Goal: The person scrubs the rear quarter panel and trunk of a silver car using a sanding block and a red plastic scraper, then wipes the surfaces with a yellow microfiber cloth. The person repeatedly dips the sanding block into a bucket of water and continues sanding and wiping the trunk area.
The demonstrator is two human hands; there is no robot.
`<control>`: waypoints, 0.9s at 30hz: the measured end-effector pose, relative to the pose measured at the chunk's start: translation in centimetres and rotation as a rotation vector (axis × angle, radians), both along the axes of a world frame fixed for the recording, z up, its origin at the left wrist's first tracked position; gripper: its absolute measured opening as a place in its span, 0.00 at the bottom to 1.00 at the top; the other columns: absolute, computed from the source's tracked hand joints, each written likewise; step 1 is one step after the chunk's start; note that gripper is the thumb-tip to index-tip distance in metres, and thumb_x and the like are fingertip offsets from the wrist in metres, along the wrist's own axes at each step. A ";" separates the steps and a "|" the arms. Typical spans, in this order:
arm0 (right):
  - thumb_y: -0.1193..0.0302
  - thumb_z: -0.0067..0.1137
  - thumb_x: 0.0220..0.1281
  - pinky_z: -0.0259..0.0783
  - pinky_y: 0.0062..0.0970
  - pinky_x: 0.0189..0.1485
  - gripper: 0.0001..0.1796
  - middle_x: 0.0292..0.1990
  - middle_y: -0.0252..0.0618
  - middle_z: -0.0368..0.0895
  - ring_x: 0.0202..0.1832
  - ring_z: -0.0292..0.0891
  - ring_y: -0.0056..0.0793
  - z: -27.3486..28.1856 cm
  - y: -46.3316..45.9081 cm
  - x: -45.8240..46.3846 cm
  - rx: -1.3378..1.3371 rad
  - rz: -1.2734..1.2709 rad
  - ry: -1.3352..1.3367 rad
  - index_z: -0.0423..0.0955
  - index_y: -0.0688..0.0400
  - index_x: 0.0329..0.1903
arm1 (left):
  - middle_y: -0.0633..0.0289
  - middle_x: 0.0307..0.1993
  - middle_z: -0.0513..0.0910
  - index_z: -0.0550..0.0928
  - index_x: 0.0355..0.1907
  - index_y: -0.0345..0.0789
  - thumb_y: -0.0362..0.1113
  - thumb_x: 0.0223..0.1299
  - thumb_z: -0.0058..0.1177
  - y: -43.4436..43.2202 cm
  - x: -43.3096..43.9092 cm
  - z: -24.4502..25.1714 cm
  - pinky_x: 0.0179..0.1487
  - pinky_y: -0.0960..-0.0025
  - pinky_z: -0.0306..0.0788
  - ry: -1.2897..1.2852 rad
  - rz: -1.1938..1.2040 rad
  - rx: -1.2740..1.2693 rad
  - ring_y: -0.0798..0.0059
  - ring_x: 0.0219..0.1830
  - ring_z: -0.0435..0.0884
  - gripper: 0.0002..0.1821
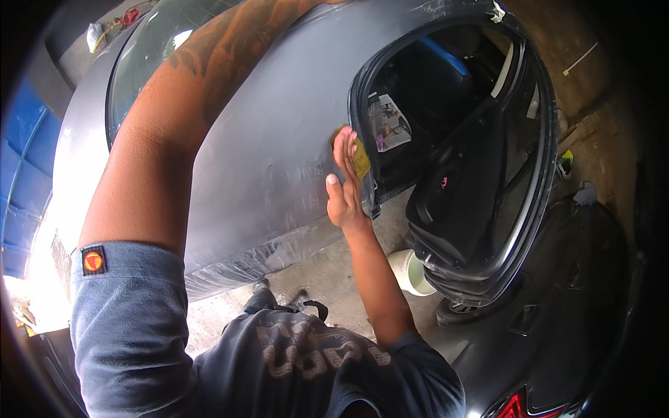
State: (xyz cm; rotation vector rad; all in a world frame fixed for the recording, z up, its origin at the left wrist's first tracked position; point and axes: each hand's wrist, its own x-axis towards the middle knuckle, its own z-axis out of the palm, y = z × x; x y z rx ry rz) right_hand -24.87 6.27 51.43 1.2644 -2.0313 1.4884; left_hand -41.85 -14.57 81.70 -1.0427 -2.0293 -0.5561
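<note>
My right hand lies nearly flat, fingers together and thumb apart, over a piece of yellow sandpaper. The sandpaper rests on the edge of a dull grey car body panel, beside the black rubber trim of the door opening. Pale streaks and drip marks run down the panel below the hand. My tattooed left arm reaches over the car towards the top edge of the picture, and the left hand is out of view there.
A car door stands open at the right. Below it is a white bucket on the concrete floor. Newspaper lies inside the car. A black car with a red tail lamp is close at the lower right.
</note>
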 end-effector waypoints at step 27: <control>0.52 0.22 0.83 0.22 0.54 0.83 0.38 0.84 0.56 0.37 0.86 0.27 0.52 3.7 0.0 -1.4 0.282 -0.117 0.119 0.42 0.64 0.83 | 0.45 0.66 0.75 0.72 0.70 0.37 0.57 0.71 0.51 -0.3 -0.7 -0.6 0.76 0.53 0.60 0.006 0.062 -0.004 0.49 0.71 0.70 0.33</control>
